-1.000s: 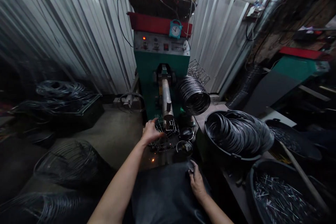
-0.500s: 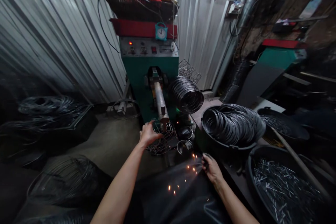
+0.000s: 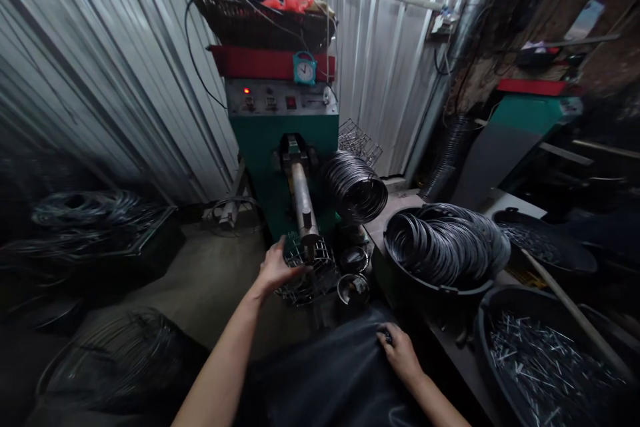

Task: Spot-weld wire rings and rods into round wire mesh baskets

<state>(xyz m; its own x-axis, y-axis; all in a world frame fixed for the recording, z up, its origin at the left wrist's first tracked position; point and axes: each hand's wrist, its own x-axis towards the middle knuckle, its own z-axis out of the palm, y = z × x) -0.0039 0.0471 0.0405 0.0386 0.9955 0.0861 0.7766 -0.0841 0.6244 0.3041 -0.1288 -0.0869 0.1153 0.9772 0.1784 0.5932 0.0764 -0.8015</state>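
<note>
My left hand (image 3: 275, 268) grips the left side of a small round wire cage (image 3: 313, 272). The cage sits at the tip of a grey metal arm (image 3: 301, 199) that sticks out of a green welding machine (image 3: 283, 127). My right hand (image 3: 399, 350) rests on the black apron (image 3: 330, 380) over my lap, fingers curled round a small dark thing I cannot make out. Two small round metal cups (image 3: 353, 278) stand just right of the cage.
A black tub of wire rings (image 3: 443, 247) stands at right, and a coil of rings (image 3: 356, 187) hangs beside the machine. A tub of short wire pieces (image 3: 545, 360) is at lower right. Wire coils (image 3: 95, 213) and finished cages (image 3: 120, 353) lie on the floor at left.
The sparks that flew over the apron half a second ago are gone. My right hand has drawn back a little towards me. My left hand stays on the cage.
</note>
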